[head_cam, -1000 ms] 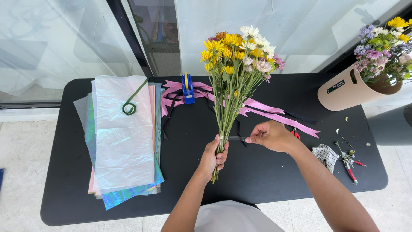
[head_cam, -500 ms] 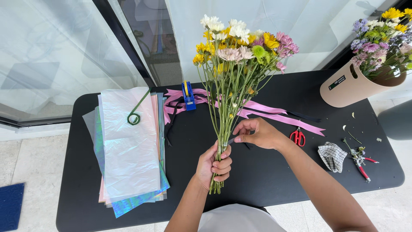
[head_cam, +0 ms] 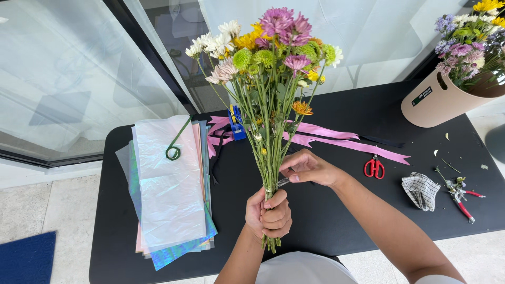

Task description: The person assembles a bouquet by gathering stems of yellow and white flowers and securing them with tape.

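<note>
Glass panels and a dark window frame stand behind our black table (head_cam: 336,236), which sits on pale floor tiles with a blue mat (head_cam: 26,260) at the lower left corner. We hold a bouquet (head_cam: 268,100) upright over the middle of the table: our left hand (head_cam: 269,214) is closed in a fist around the lower stems, whose cut ends stick out just below it, while the blooms in white, yellow, green, pink and purple spread out high above. Our right hand (head_cam: 305,168) is beside the stems just above the left fist, fingers curled in a pinch on a thin clear strip (head_cam: 282,182) that runs to the stems; we cannot tell what the strip is made of. On the table to our left lies a stack of wrapping sheets (head_cam: 168,194), clear, pink and iridescent, with a coil of green wire (head_cam: 173,150) resting on top. Behind the bouquet, pink ribbon (head_cam: 342,141) trails across the table, and a small blue dispenser (head_cam: 237,122) stands near its left end. To our right lie red scissors (head_cam: 374,167), a checked cloth (head_cam: 421,190) and red-handled pliers (head_cam: 463,202), with bits of stem scattered around them. At the far right corner a beige pot (head_cam: 436,102) holds more flowers (head_cam: 468,42) in purple, white and yellow.
</note>
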